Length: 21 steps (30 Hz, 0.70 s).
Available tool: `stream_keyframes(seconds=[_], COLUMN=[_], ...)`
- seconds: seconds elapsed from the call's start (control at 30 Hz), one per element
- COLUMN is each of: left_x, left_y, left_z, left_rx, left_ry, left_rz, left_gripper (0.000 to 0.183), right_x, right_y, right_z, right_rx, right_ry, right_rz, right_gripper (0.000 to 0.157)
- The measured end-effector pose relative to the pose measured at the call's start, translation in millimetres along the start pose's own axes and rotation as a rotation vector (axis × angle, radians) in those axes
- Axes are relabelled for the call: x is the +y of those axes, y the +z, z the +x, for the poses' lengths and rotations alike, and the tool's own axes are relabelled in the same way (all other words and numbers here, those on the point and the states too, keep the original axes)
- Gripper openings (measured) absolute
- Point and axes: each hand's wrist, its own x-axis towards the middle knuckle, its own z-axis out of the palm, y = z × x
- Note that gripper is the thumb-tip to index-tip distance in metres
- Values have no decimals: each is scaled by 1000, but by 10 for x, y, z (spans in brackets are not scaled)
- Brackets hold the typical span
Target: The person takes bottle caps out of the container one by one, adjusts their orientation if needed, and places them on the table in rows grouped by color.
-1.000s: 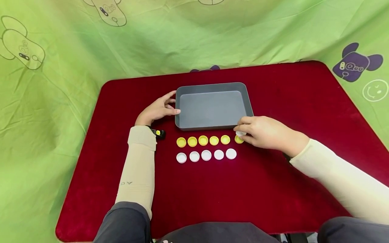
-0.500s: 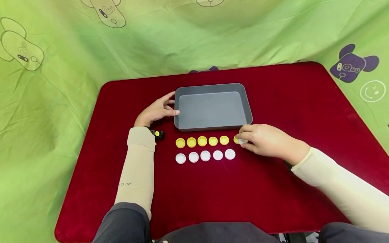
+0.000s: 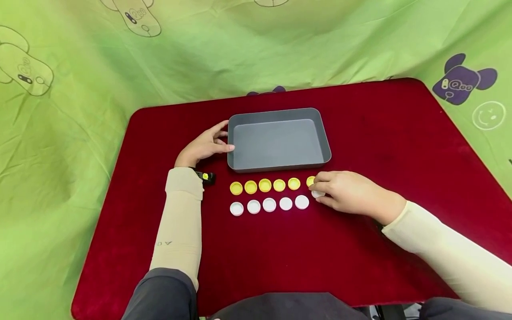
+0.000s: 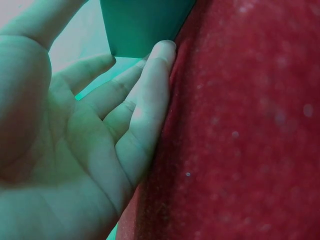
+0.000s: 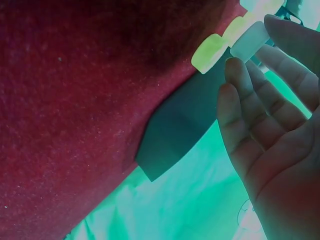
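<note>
In the head view, my left hand holds the left side of a grey rectangular baking pan, thumb over the rim and fingers along the outer wall. The left wrist view has those fingers against the dark pan wall. At the right end of the rows, my right hand pinches a white bottle cap between thumb and fingertips. Just beyond it lies a yellow cap, partly covered by the fingers. From the right wrist, the white cap shows beside a yellow cap.
Several yellow caps form a row in front of the pan. Nearer me runs a row of several white caps. All stand on a red cloth-covered table, with a green printed curtain behind and at the sides.
My right hand has drawn the white cap toward me, from over the end yellow cap beside the pan to the end of the white row. The left hand keeps its hold.
</note>
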Motion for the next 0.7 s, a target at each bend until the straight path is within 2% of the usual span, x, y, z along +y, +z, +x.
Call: stream_keyframes(seconds=[0.27, 0.47, 0.7], left_x=[-249, -289, -300], left_y=[-22, 5, 1], left_z=[178, 142, 149], left_rx=[25, 42, 48], left_ry=[1, 11, 29], left_rz=[-34, -24, -24], left_gripper=[95, 94, 94], right_x=[9, -2, -15], right_y=[20, 17, 62], right_z=[-44, -27, -28], right_rx=[31, -10, -17], right_ry=[-1, 8, 10], right_rz=[-8, -14, -6], right_gripper=[22, 24, 23])
